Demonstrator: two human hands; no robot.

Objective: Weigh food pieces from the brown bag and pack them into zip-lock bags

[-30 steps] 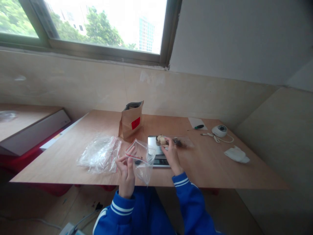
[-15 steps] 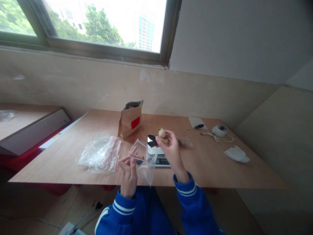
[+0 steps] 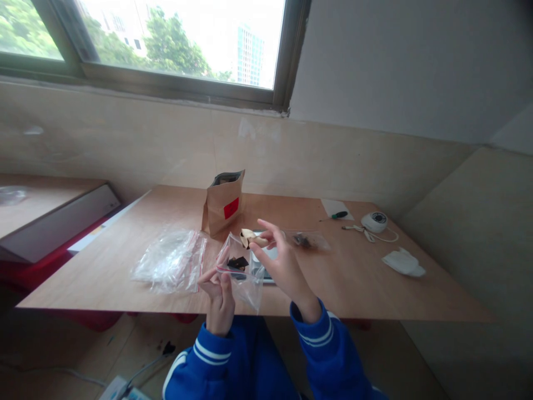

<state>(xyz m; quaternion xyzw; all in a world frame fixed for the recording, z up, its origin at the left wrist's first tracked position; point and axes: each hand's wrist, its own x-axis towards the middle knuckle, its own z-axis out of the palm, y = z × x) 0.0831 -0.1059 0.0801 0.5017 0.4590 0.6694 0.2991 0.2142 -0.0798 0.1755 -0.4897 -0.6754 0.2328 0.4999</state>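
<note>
Left hand [image 3: 219, 294] nearest, thumb and fingers closed on the rim of a clear zip bag [image 3: 246, 291], red seal strip showing, mouth parted and turned up. Bag hangs over the near part of the desk [image 3: 325, 294]. A dark, flat piece [image 3: 237, 263] shows at the mouth, apparently just inside; clear plastic makes the exact depth hard to tell.

Right hand [image 3: 283, 266] just beyond, half open: index raised, thumb spread low, pale, dried-looking pieces [image 3: 251, 239] lightly held at the fingertips, over the bag's far edge. Cannot tell whether every piece is gripped; some blur.

Step in hand, as I judge it: filling the bag by the fingerful. Next move would seem to call for the right hand to lower slightly and let the pale pieces drop, left hand keeping the mouth wide. Loose grip could spill a piece outside.

Behind bag and right hand, partly hidden: a flat digital scale [image 3: 270, 253]. Left of it, a heap of clear zip bags [image 3: 169, 264]; right, a flat clear packet [image 3: 318, 240] with dark contents. Farther back, a brown kraft pouch [image 3: 220, 208] stands upright, top open, red label forward.
</note>
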